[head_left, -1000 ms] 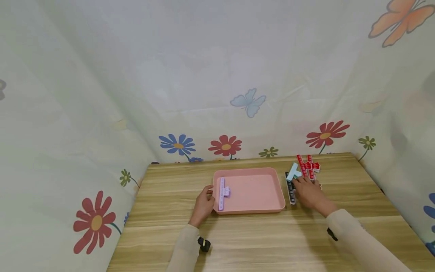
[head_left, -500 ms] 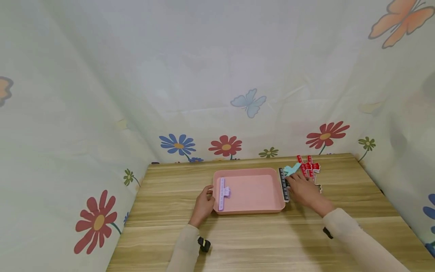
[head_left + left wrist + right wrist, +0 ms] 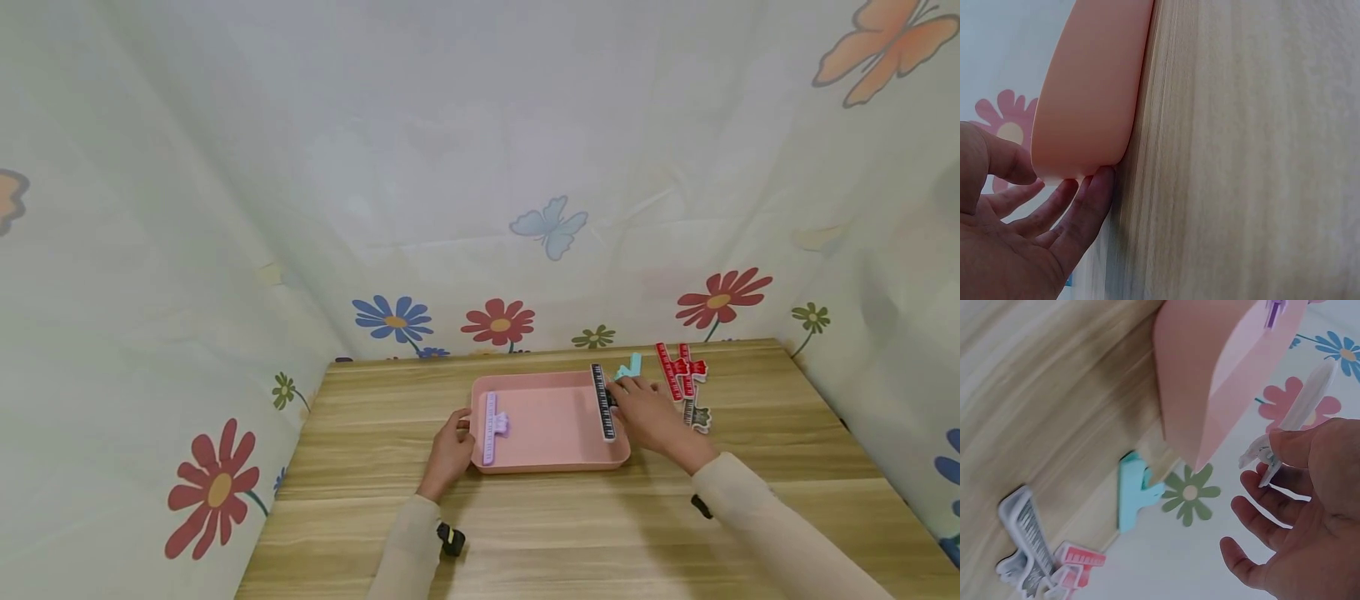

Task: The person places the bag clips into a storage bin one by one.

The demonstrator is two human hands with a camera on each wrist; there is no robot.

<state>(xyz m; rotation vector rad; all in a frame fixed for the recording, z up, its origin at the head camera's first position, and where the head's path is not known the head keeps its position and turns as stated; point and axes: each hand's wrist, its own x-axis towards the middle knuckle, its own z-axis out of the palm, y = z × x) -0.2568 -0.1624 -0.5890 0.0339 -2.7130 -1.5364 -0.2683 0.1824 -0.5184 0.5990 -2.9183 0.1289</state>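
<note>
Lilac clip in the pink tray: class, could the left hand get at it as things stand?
Probably yes: the left hand touches the pink tray, near the lilac clip; only the tray's wall stands between, and nothing covers the clip.

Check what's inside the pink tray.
Inside the tray, a purple clip lies at left. The right hand holds a black clip over the right end, hiding whatever is beneath.

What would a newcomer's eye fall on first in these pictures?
Probably the pink tray on the wooden table, with a lilac clip lying inside its left end. Next, the right hand pinching a black-and-white clip at the tray's right end. The big red flower on the backdrop, lower left in the head view, also stands out.
</note>
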